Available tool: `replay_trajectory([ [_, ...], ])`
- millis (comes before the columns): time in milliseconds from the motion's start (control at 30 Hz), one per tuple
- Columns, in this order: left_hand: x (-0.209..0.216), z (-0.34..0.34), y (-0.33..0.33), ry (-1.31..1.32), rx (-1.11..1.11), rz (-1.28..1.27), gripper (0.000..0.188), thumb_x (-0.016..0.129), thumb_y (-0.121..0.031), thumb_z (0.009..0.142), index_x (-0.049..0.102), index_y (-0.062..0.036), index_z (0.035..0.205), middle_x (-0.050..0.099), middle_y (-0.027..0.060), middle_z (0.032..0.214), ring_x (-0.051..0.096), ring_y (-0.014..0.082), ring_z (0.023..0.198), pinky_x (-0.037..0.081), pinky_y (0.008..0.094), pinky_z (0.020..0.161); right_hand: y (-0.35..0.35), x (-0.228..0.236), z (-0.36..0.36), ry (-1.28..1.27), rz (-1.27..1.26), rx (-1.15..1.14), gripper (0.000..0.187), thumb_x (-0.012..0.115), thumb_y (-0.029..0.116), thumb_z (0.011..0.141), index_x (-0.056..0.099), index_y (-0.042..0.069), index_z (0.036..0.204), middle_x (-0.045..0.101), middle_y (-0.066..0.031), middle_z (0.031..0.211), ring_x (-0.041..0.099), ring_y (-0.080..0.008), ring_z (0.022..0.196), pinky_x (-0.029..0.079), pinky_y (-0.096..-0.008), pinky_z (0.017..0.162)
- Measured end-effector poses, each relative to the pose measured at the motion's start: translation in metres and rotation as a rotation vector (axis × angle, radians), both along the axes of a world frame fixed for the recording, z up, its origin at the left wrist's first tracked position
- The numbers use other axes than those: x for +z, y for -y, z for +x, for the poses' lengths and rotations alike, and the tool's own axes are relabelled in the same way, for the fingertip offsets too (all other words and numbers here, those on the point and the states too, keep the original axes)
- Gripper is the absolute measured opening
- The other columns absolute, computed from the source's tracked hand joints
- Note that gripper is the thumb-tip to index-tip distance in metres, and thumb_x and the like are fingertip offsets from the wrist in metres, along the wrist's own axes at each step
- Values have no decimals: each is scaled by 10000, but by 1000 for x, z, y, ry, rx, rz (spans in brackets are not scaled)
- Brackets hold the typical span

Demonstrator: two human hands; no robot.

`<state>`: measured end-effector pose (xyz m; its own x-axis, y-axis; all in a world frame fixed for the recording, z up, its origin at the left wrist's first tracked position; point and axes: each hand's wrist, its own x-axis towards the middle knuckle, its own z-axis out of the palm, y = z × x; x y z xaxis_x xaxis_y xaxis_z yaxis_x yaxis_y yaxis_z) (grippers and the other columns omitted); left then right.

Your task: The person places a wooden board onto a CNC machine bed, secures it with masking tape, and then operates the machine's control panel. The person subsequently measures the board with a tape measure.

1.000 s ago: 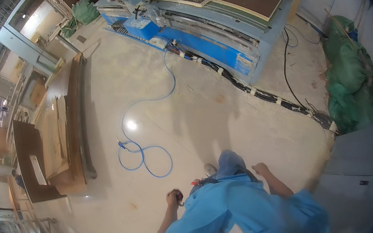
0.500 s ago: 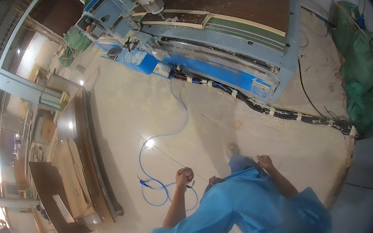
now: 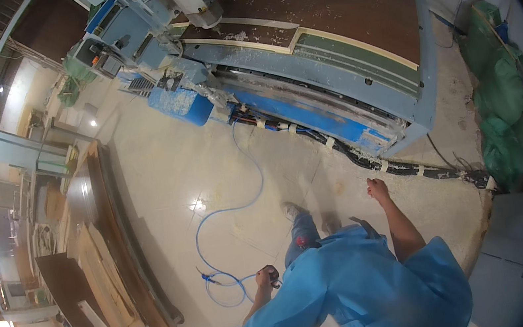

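Observation:
My left hand is low and left of my body, its fingers closed around a small dark object whose kind I cannot make out. Beside it, a thin blue air hose lies in loops on the floor and winds up to the machine. My right hand is held forward at the right, loosely curled, with nothing visible in it. Ahead stands a large blue-grey CNC router. Its spindle hangs over the near edge of a dark brown panel strewn with shavings.
Taped black cables run along the floor at the machine's base. Stacked brown boards stand on the left. Green sacks lean against the right wall, with a grey cabinet nearer. Pale dust covers the floor.
I have stepped forward, and the machine looks nearer. My right hand has swung forward and up; my left has dropped back slightly, still closed on the dark object.

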<state>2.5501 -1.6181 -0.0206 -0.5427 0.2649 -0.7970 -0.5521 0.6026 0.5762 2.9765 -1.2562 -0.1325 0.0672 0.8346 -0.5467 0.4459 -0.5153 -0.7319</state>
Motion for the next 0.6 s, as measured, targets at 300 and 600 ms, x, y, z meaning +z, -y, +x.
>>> replay_trajectory([
  [300, -7, -118, -123, 66, -31, 188, 127, 647, -89, 713, 584, -70, 821, 583, 83, 672, 562, 188, 550, 430, 326, 399, 25, 31, -110, 36, -164, 418, 449, 640, 480, 914, 703, 53, 792, 680, -67, 647, 649, -177, 566, 511, -344, 555],
  [600, 2, -142, -190, -6, 13, 128, 411, 689, -52, 733, 537, -96, 1113, 618, 91, 860, 620, 180, 663, 441, 293, 422, -9, 52, -137, -51, -253, 156, 400, 621, 389, 943, 705, -2, 938, 696, -97, 698, 665, -187, 578, 528, -334, 534],
])
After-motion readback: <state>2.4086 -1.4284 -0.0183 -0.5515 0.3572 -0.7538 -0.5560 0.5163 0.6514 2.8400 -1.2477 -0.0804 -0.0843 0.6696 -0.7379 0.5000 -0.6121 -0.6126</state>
